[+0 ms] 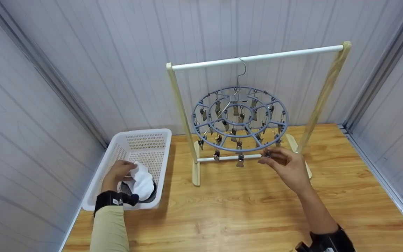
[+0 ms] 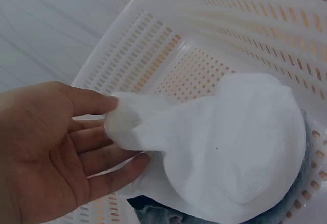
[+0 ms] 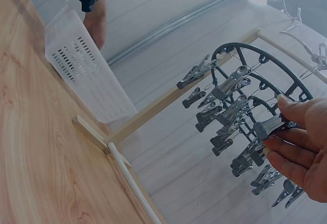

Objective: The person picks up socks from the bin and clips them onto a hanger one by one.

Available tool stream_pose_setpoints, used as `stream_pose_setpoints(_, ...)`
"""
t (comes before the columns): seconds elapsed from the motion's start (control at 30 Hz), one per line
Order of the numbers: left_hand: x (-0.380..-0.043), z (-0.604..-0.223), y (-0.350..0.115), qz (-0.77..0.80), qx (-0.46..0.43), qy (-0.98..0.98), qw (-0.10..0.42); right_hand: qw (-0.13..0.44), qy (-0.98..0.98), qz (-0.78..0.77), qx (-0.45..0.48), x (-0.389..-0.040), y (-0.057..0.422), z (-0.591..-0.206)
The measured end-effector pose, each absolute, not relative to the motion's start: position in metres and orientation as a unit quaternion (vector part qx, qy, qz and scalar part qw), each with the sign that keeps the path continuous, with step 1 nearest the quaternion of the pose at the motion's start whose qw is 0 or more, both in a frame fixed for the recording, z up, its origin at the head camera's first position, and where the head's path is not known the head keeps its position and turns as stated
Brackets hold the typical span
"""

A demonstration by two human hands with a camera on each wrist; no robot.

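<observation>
My left hand (image 1: 119,171) reaches into the white basket (image 1: 169,148) at the left. Its thumb and fingers pinch one end of a white sock (image 2: 235,147), which lies on darker cloth (image 2: 158,214). On the right, my right hand (image 1: 289,168) is at the near edge of a round grey-blue clip hanger (image 1: 234,124). Thumb and fingertips grip a metal clip (image 3: 273,125) there; in the right wrist view the clip hangs from the rim. Whether its mouth is parted cannot be told. Several other clips dangle from the rings, holding nothing.
A wooden stand (image 1: 178,108) with a white top bar (image 1: 292,53) carries the hanger by its metal hook (image 1: 245,66). A lower white bar (image 1: 222,158) joins its feet. Underneath is a wood-grain surface (image 1: 222,213), with pale panel walls (image 1: 135,63) around it.
</observation>
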State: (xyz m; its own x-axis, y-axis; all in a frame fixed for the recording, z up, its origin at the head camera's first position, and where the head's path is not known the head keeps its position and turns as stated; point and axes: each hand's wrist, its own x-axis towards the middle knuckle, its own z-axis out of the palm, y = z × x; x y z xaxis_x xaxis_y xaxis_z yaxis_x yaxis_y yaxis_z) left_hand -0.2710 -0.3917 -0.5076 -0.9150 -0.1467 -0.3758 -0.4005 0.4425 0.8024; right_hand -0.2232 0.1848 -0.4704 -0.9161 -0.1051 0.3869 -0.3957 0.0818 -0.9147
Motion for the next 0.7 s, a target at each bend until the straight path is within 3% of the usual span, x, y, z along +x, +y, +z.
stream_pose_setpoints(0.2, -0.271, -0.509, -0.389, 0.487, -0.183, 0.842, 0.145, 0.11, -0.728, 0.654, 0.172, -0.224, 0.186, -0.469)
stream_pose_setpoints(0.37, -0.27, -0.509, -0.386, 0.476, -0.187, 0.849, 0.131, 0.108, -0.729, 0.654, 0.171, -0.223, 0.188, -0.468)
stream_pose_setpoints(0.7, -0.266, -0.5, -0.378, 0.426, -0.178, 0.886, 0.052, 0.101, -0.732, 0.654, 0.164, -0.224, 0.188, -0.466)
